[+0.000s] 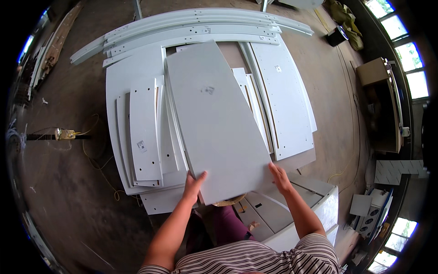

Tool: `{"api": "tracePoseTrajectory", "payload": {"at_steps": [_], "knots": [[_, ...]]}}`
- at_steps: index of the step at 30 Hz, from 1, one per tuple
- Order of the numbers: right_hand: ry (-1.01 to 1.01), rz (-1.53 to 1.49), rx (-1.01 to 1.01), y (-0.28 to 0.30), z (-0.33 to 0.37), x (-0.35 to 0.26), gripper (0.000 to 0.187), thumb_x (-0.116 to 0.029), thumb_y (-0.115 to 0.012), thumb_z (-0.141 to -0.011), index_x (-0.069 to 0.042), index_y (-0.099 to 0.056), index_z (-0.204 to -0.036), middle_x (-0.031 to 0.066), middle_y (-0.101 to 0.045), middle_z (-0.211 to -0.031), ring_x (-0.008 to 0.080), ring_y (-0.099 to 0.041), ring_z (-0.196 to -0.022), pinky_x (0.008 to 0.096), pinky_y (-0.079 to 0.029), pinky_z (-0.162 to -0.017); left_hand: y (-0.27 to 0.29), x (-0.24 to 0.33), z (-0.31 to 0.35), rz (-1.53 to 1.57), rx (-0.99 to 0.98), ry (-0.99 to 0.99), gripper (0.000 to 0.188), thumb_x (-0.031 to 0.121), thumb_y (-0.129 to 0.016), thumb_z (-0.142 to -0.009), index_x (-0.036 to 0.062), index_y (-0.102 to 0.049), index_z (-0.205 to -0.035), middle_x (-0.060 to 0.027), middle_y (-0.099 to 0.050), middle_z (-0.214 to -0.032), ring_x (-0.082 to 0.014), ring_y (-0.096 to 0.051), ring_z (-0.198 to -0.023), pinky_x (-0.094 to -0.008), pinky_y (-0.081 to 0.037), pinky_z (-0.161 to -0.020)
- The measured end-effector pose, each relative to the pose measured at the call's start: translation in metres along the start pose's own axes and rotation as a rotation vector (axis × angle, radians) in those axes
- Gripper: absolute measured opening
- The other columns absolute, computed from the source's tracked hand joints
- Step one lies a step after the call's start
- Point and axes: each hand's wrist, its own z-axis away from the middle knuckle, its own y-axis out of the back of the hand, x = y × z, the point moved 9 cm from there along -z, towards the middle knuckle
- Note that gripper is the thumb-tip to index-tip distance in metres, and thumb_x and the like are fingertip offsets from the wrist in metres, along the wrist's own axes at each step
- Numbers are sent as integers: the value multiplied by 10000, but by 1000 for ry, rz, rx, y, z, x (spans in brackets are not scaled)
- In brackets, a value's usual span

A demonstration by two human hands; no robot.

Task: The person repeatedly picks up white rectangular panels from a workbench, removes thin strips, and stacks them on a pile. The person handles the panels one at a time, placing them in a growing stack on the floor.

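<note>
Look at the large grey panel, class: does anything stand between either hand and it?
Nothing visible does. The left hand has its thumb over the near end of the large grey panel's left edge, and the right hand is at its right edge, with no other board between.

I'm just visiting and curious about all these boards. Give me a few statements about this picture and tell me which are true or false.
1. The left hand is on the grey panel. True.
2. The right hand is well away from the grey panel. False: it is at the panel's right edge.
3. White rails lie at the far side of the white boards. True.
4. The shirt is plain. False: it is striped.
5. The grey panel bears a dark mark. True.
6. The olive bundle lies on the left. False: it lies at the far right.
</note>
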Motion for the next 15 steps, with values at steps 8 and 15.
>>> {"api": "tracePoseTrajectory", "payload": {"at_steps": [8,15], "knots": [[18,-108,0,22,79,54,479,-485,-352,-975,-69,-582,-917,-31,-505,-728,70,-434,-652,245,-356,-566,-29,-15,60,-196,-139,-124,584,346,-736,-796,-45,-453,-1124,-126,-579,-1009,-188,-575,-931,-331,-477,-809],[8,-67,163,42,129,74,497,-496,-315,-982,-85,-527,-799,-11,-474,-657,89,-426,-584,258,-355,-527,-72,9,77,-145,-372,-154,396,231,-673,-857,0,-500,-1128,-65,-573,-997,-128,-548,-894,-289,-470,-766]]}}
